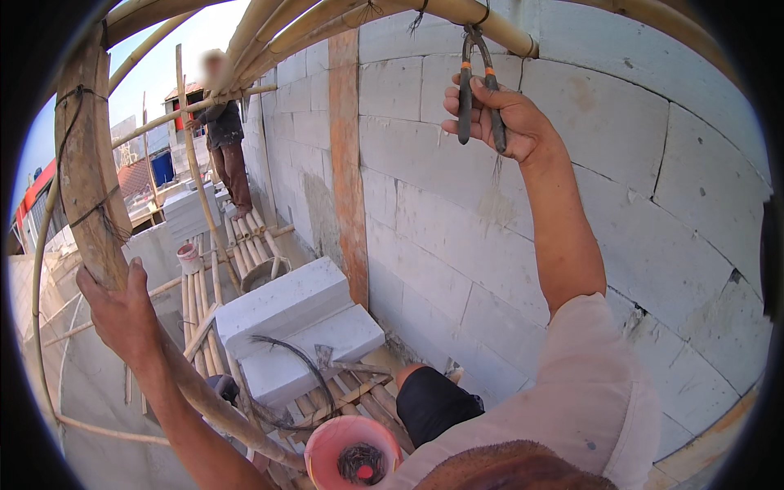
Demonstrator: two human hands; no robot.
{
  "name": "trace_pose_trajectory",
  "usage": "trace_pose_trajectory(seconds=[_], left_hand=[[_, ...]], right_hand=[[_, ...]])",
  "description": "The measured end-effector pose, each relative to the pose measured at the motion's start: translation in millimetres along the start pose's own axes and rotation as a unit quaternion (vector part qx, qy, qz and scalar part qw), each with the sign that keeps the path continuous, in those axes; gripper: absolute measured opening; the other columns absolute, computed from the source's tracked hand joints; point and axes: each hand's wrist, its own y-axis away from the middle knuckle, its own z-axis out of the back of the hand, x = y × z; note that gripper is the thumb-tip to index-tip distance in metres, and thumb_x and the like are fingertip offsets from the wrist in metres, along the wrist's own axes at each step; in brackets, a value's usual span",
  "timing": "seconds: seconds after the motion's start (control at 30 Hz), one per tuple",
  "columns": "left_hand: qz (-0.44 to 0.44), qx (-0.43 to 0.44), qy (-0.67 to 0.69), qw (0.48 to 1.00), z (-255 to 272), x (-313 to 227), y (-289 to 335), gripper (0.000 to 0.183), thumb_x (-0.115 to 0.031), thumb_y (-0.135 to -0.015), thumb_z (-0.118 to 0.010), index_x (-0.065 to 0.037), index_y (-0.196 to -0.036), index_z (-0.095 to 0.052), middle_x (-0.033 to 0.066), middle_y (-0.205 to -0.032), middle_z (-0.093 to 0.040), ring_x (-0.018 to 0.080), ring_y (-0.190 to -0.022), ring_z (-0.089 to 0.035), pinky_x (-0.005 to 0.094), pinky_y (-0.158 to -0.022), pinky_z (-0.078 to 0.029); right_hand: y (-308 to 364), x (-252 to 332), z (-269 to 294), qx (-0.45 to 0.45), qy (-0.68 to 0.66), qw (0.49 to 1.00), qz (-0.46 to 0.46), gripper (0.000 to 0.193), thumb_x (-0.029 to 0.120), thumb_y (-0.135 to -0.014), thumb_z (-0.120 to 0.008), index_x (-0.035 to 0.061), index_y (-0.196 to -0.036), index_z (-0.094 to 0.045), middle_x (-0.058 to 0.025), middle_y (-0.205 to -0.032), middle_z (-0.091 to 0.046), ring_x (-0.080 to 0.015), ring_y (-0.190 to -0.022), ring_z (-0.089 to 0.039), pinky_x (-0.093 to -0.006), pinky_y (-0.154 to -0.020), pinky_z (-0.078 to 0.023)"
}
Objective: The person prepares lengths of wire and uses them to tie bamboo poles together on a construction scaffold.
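Note:
Raised at the upper right, my right hand (pixel 521 122) is closed around the dark handles of a pair of pincers (pixel 465 106) with orange bands. The pincers' jaws are up at a dark tie wire (pixel 487 10) on a horizontal bamboo pole (pixel 445 10); whether they bite the wire I cannot tell. My left hand (pixel 126 317) grips the lower part of an upright wooden post (pixel 86 171) on the left, with thin black wire looped around it. Below, a pink bucket (pixel 322 449) holds a bundle of dark wire pieces (pixel 357 461).
White blocks (pixel 286 306) lie stacked on bamboo scaffolding, a black cable and a hammer-like tool (pixel 327 359) on them. A block wall (pixel 457 220) rises on the right. Another person (pixel 229 139) stands farther along the bamboo planks (pixel 253 241), near a small pink bucket (pixel 189 258).

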Motion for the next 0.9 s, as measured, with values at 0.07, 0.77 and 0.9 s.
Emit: trace_pose_trajectory(seconds=[0.07, 0.77, 0.9], left_hand=[[-0.001, 0.006, 0.006, 1.000, -0.7, -1.6, 0.2, 0.077, -0.035, -0.083, -0.077, 0.000, -0.144, -0.045, 0.0278, -0.125, -0.067, 0.0456, -0.116, -0.064, 0.0479, -0.098, -0.049], [0.019, 0.016, 0.018, 1.000, -0.9, -0.4, 0.6, 0.077, -0.040, -0.083, -0.075, -0.004, -0.145, -0.046, 0.0255, -0.123, -0.068, 0.0430, -0.117, -0.065, 0.0466, -0.099, -0.048], [0.024, 0.018, 0.022, 0.999, 1.1, -4.2, -0.2, 0.071, -0.033, -0.083, -0.076, -0.006, -0.143, -0.048, 0.0240, -0.120, -0.070, 0.0424, -0.114, -0.067, 0.0469, -0.097, -0.049]], right_hand=[[0.7, 4.8, -1.1, -0.036, 0.040, 0.998, -0.025, 0.032, 0.020, -0.103, -0.062, -0.0038, -0.123, -0.056, -0.0173, -0.107, -0.069, -0.0269, -0.095, -0.073, -0.0473, -0.087, -0.065], [-8.8, 52.4, 91.1, -0.206, 0.833, 0.399, 0.322, 0.050, 0.045, -0.102, -0.059, 0.0074, -0.134, -0.055, -0.0187, -0.102, -0.066, -0.0396, -0.090, -0.071, -0.0497, -0.076, -0.059], [-14.0, 26.1, 83.7, -0.249, 0.835, 0.383, 0.306, 0.047, 0.043, -0.103, -0.059, 0.0070, -0.133, -0.056, -0.0193, -0.103, -0.068, -0.0395, -0.093, -0.071, -0.0470, -0.073, -0.060]])
